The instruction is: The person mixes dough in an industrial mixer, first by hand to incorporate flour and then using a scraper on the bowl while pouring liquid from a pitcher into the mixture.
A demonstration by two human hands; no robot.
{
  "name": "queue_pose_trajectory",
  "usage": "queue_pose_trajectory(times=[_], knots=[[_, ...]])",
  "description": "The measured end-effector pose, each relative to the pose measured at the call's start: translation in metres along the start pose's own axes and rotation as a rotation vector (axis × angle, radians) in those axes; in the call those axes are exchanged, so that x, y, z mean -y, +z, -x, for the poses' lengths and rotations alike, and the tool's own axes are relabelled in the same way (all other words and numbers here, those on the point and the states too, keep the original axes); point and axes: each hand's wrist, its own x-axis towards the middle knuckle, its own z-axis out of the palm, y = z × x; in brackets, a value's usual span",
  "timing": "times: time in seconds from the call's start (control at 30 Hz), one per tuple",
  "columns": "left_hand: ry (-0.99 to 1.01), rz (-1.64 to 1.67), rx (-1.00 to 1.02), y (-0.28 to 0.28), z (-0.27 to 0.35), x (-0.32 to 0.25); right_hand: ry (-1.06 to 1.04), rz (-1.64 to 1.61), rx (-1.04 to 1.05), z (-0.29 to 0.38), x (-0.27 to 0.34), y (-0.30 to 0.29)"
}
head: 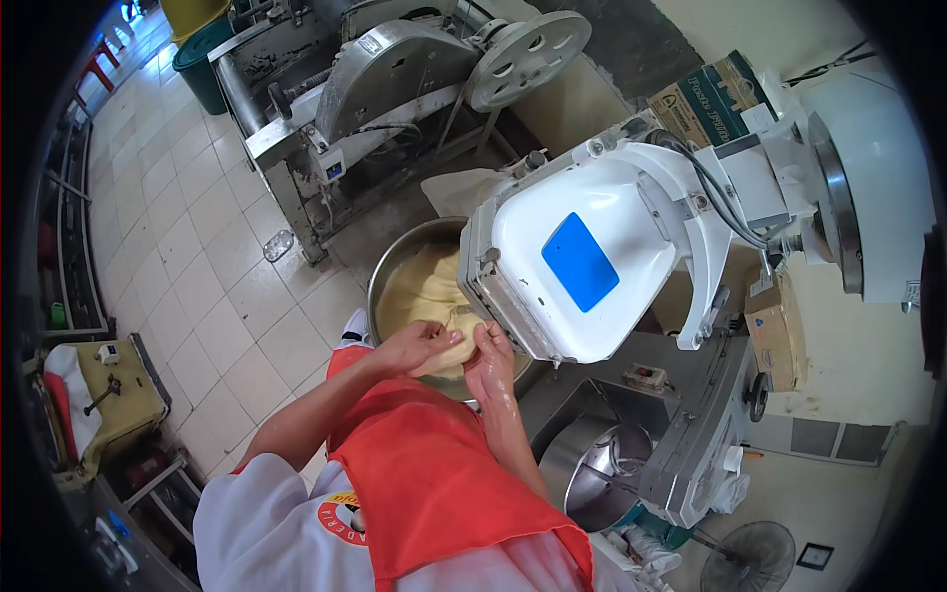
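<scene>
Pale yellow dough (422, 288) fills part of a large round steel mixer bowl (376, 275) in front of me. My left hand (418, 345) pinches a stretched piece of this dough between thumb and fingers at the bowl's near side. My right hand (491, 359), with wet-looking skin, grips the other side of the same piece, close to the mixer head. The piece seems joined to the dough in the bowl. A white mixer head (584, 251) with a blue panel is tilted over the bowl's right part and hides it.
Beyond the bowl stands a worn metal machine with a spoked wheel (529, 61). A second steel mixing bowl (592, 473) sits at the lower right beside a grey machine. Cardboard boxes (710, 103) rest by the wall. A green bin (207, 66) and a yellow-topped table (126, 399) are at the left.
</scene>
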Motion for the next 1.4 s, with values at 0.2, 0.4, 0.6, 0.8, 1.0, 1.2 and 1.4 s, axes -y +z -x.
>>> queue_pose_trajectory(times=[0.2,0.4,0.6,0.8,1.0,1.2,1.4], knots=[[0.203,0.520,-0.165,-0.015,-0.001,0.005,0.184,0.245,0.050,-0.008,-0.020,-0.021],[0.072,0.441,-0.073,-0.022,0.000,0.019,0.201,0.028,0.130,0.001,-0.001,-0.019],[-0.038,0.087,0.038,-0.012,0.011,0.000,0.054,0.501,0.086,-0.006,-0.013,-0.035],[0.132,0.158,-0.075,-0.008,-0.009,0.022,0.231,0.646,0.022,0.021,-0.033,-0.027],[0.148,0.259,-0.204,0.000,-0.007,0.036,0.106,0.522,0.050,0.026,-0.041,-0.018],[0.134,0.123,-0.065,0.001,-0.010,0.044,0.251,0.661,0.133,0.014,-0.030,-0.046],[0.083,0.227,-0.287,-0.039,-0.028,0.066,0.177,0.561,-0.034,0.019,-0.061,-0.054]])
